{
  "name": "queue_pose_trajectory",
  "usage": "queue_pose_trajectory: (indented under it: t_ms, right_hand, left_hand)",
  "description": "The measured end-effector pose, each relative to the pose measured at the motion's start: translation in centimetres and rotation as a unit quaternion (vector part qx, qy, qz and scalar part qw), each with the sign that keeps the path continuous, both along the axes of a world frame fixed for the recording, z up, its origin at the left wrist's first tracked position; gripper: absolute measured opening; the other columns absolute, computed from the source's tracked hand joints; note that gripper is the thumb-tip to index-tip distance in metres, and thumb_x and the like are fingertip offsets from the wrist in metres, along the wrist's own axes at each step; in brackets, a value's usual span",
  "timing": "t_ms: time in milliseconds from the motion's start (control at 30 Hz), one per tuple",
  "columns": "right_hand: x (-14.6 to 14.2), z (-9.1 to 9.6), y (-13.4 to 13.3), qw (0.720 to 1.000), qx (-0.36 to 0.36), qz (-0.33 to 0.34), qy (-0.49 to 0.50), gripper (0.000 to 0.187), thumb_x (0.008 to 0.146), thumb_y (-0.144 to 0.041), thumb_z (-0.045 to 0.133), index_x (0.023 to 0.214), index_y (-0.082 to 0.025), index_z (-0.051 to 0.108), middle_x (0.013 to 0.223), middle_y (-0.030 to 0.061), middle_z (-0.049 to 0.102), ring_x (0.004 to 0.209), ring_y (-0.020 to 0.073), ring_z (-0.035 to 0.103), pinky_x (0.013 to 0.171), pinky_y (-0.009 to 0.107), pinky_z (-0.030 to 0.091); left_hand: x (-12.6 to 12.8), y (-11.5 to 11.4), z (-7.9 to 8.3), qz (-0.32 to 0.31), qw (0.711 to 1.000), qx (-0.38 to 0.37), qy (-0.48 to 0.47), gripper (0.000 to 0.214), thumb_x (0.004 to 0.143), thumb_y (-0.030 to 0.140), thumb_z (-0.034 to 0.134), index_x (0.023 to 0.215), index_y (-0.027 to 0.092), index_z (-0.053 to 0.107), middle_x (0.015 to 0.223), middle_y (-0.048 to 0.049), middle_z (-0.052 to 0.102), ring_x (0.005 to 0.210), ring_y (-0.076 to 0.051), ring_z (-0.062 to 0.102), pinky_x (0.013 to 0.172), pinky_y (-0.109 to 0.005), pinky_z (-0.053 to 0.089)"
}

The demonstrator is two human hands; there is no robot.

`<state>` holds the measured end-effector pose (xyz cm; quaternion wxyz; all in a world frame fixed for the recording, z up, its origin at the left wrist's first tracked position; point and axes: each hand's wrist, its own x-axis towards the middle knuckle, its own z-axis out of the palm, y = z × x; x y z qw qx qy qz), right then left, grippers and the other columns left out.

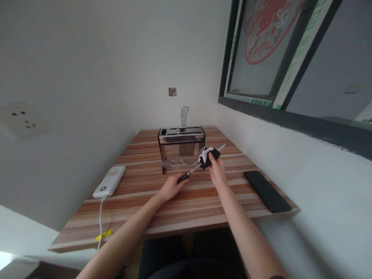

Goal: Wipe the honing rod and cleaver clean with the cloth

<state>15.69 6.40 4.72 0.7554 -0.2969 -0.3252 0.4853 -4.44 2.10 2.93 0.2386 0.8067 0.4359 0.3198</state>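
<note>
My left hand (171, 188) is closed round the dark handle of a long thin tool (195, 168), which looks like a knife. Its pale metal shaft slants up to the right. A black and white cloth (204, 155) is wrapped round the middle of that shaft, and my right hand (216, 167) grips it. Beyond the cloth the tool's light tip sticks out. Just behind both hands stands a small clear tank (181, 149) with a black frame. Whether the cloth touches the tank's right front edge, I cannot tell.
A white power bank (110, 181) with a cable lies on the wooden table (139, 151) at left. Yellow tape (104, 235) sits at the front edge. At right lies a black phone (266, 190). A clear upright piece (184, 117) shows above the tank. Walls flank the table.
</note>
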Motion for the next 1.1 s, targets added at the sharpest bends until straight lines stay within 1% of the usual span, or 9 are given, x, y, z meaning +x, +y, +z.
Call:
queue_pose_trajectory:
  t_ms: [100,200,400,500,700,833,967,1100]
  right_hand:
    - [1.1,0.2,0.4,0.999,0.007,-0.036,0.029,0.035,0.066,-0.043,0.076,0.09,-0.02,0.067,0.084,0.0001,0.072,0.075,0.0163,0.067,0.067,0.029,0.053]
    - [2.1,0.3,0.7,0.996,0.013,-0.065,0.051,0.036,0.066,-0.044,0.076,0.091,-0.021,0.065,0.084,0.0004,0.071,0.075,0.0172,0.067,0.068,0.032,0.054]
    - [3.7,0.5,0.9,0.99,0.03,-0.114,0.08,0.038,0.067,-0.045,0.074,0.093,-0.022,0.061,0.079,-0.0009,0.07,0.07,0.0185,0.068,0.069,0.038,0.056]
    - [3.9,0.5,0.9,0.988,0.035,-0.124,0.087,0.037,0.068,-0.045,0.074,0.094,-0.022,0.06,0.076,-0.0011,0.069,0.068,0.0191,0.068,0.069,0.04,0.056]
    - [3.8,0.3,1.0,0.99,0.024,-0.106,0.094,0.041,0.066,-0.045,0.075,0.096,-0.021,0.061,0.077,-0.0005,0.07,0.068,0.0201,0.069,0.069,0.04,0.057]
    - [3.2,0.2,0.9,0.993,0.016,-0.083,0.087,0.044,0.064,-0.047,0.076,0.096,-0.021,0.061,0.079,-0.0006,0.071,0.069,0.0202,0.069,0.07,0.04,0.056]
    - [1.7,0.0,0.6,0.997,0.012,-0.043,0.057,0.043,0.064,-0.05,0.076,0.092,-0.021,0.063,0.08,0.0005,0.071,0.073,0.0205,0.07,0.071,0.037,0.056]
    - [-0.2,-0.6,0.1,1.0,0.003,0.006,0.003,0.039,0.068,-0.05,0.074,0.091,-0.02,0.065,0.08,0.0007,0.072,0.075,0.0202,0.069,0.072,0.035,0.055]
  left_hand:
    - [-0.1,0.1,0.0,-0.005,1.0,-0.004,0.01,0.025,0.088,0.033,0.053,0.096,0.015,0.067,0.085,-0.004,0.069,0.076,-0.018,0.062,0.073,-0.026,0.046]
    - [-0.2,0.1,0.0,-0.011,1.0,-0.009,0.02,0.024,0.087,0.034,0.054,0.092,0.014,0.067,0.081,-0.004,0.069,0.075,-0.019,0.061,0.07,-0.026,0.046]
    - [-0.3,-0.1,0.3,-0.042,0.999,-0.022,0.02,0.025,0.088,0.034,0.053,0.099,0.017,0.066,0.092,-0.005,0.071,0.086,-0.021,0.064,0.079,-0.028,0.046]
    - [-0.4,-0.1,0.4,-0.048,0.998,-0.026,0.022,0.025,0.088,0.034,0.053,0.1,0.017,0.067,0.094,-0.0052,0.072,0.087,-0.021,0.065,0.08,-0.028,0.047]
    - [-0.6,-0.3,0.5,-0.044,0.998,-0.025,0.031,0.024,0.088,0.031,0.053,0.1,0.017,0.067,0.093,-0.0056,0.072,0.085,-0.021,0.065,0.079,-0.029,0.047]
    - [-0.7,-0.3,0.2,-0.034,0.999,-0.019,0.033,0.024,0.088,0.032,0.053,0.1,0.017,0.066,0.093,-0.0066,0.072,0.086,-0.022,0.065,0.079,-0.029,0.047]
    - [-0.6,-0.3,-0.1,-0.024,0.999,-0.013,0.029,0.024,0.089,0.033,0.052,0.099,0.017,0.066,0.092,-0.0057,0.071,0.084,-0.022,0.065,0.078,-0.028,0.047]
    - [-0.5,-0.3,-0.1,-0.012,1.0,-0.005,0.018,0.024,0.089,0.032,0.051,0.098,0.016,0.065,0.089,-0.0056,0.07,0.081,-0.02,0.063,0.077,-0.028,0.045]
